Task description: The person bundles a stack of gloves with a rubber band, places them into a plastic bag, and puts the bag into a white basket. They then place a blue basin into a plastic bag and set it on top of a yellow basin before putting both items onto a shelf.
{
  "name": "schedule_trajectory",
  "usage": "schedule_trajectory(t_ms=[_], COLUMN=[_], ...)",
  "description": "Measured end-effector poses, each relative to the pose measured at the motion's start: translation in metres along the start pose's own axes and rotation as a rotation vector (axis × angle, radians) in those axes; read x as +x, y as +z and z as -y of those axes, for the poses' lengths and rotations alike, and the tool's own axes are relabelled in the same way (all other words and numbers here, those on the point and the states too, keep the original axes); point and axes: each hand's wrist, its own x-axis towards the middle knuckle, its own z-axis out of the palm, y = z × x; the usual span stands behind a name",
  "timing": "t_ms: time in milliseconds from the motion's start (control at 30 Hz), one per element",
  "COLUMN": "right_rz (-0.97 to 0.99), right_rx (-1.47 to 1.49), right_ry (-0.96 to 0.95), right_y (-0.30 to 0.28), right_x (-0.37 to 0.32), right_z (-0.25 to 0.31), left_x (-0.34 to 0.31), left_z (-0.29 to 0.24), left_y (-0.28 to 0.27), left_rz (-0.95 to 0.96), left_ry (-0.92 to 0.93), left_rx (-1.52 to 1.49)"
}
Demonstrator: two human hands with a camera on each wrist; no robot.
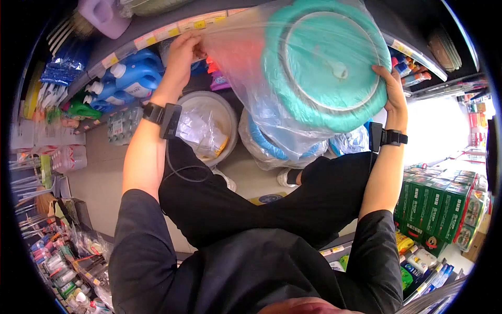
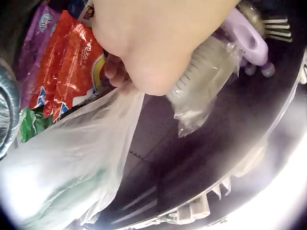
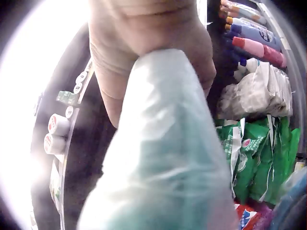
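A teal round plastic basin (image 1: 334, 68), its underside towards me, is wrapped in a clear plastic bag (image 1: 246, 89) above the floor. My right hand (image 1: 394, 97) grips the basin's right edge through the plastic, with the thumb on the near face. In the right wrist view, the wrapped edge (image 3: 163, 143) passes between thumb and fingers. My left hand (image 1: 182, 60) pinches the loose end of the bag at the left and holds it stretched out. The left wrist view shows the gathered plastic (image 2: 91, 148) hanging from those fingertips.
On the floor stand a whitish tub (image 1: 230, 112) holding plastic-wrapped items and a bagged stack with blue rims (image 1: 266, 144). Shelf edges (image 1: 178, 29) with price tags run behind the hands. Blue detergent bottles (image 1: 138, 76) stand left, stacked green boxes (image 1: 431, 201) right.
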Motion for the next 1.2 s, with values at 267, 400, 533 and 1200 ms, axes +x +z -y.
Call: schedule_trajectory(t_ms=[267,400,533,1200], right_rz=[-0.012,-0.021,0.012,0.087], right_rx=[0.022,-0.038,0.010,0.583], right_ry=[-0.094,-0.170,-0.176,0.123], right_y=[0.004,0.024,0.062,0.053], right_x=[-0.002,-0.006,-0.019,-0.014], right_z=[0.007,0.011,0.021,0.023], left_x=[-0.045,-0.109,-0.088,-0.071], left_z=[-0.068,-0.086,-0.045,-0.052], left_y=[0.058,0.128,0.124,0.081], left_rz=[-0.297,0.009,0.041,0.392], left_ry=[1.126,1.063,0.792,-0.407], left_rx=[0.834,0.978,0.730,-0.552])
